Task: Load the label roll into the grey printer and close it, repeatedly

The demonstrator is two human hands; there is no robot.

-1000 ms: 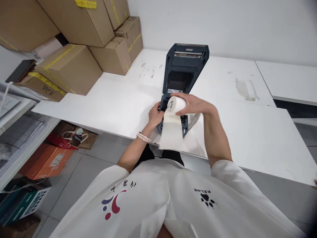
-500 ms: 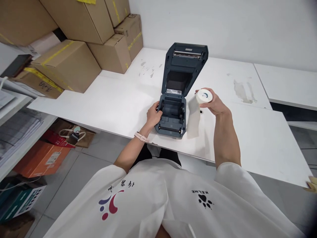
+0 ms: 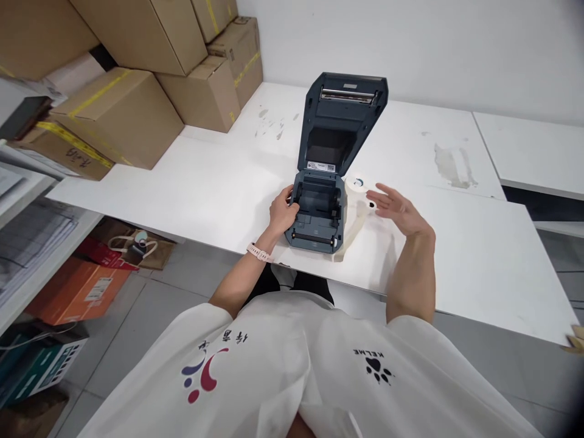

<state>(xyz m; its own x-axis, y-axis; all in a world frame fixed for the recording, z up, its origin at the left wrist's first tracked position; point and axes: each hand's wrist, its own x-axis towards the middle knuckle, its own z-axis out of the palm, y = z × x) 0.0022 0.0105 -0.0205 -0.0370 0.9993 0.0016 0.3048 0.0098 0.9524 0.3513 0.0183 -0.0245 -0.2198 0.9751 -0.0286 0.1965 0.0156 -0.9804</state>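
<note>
The white paper roll (image 3: 351,184), core facing up on the white tabletop (image 3: 219,182), lies between the dark blue-grey plastic printer (image 3: 317,210) and my right hand (image 3: 396,212), the nearer one. That hand is spread wide and holds nothing; whether its fingertips touch the roll I cannot tell. My left hand (image 3: 283,211) is curled around the printer's left edge. A pale loose paper strip (image 3: 352,227) trails towards me. I count one printer, lid raised, one roll, and at least six brown cardboard boxes (image 3: 137,115).
</note>
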